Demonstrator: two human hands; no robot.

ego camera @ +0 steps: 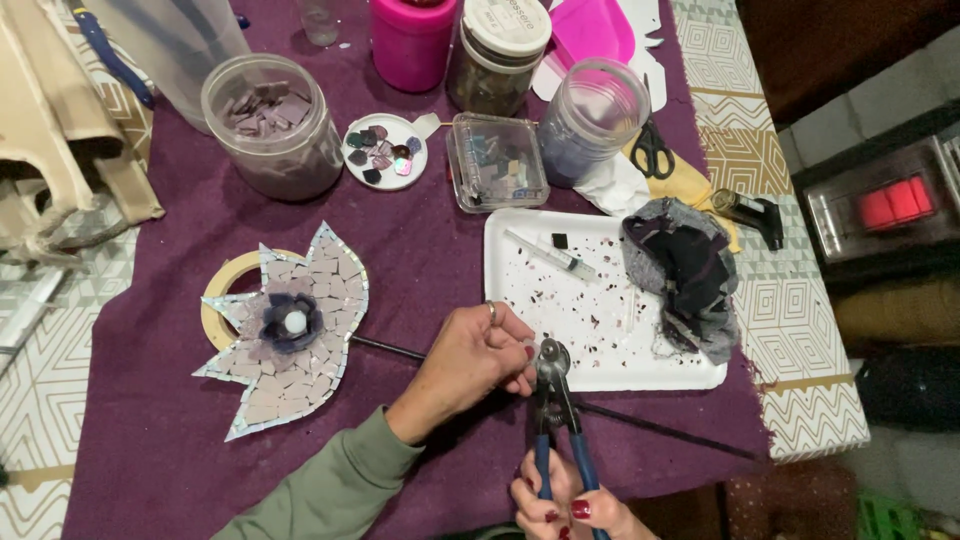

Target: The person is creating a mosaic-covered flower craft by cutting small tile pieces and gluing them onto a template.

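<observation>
My right hand (pixel 566 502) grips the blue handles of a pair of wheeled tile nippers (pixel 553 400), jaws pointing up at the near edge of a white tray (pixel 520 300). My left hand (pixel 477 355), a ring on one finger, pinches something very small at the jaws; the piece itself is hidden by my fingertips. A mosaic flower (pixel 290 330) of pale lilac tiles with a dark centre and white bead lies to the left on a roll of tape (pixel 218 290). A thin dark rod (pixel 640 423) runs from the flower under my hands.
On the tray lie a syringe (pixel 550 254), tile chips and a dark crumpled cloth (pixel 685 275). Behind stand jars of tile pieces (pixel 275 125) (pixel 592 118), a small dish of gems (pixel 385 150), a clear box (pixel 495 162), a pink cup (pixel 412 40) and scissors (pixel 652 150). A heater glows red (pixel 893 205) at right.
</observation>
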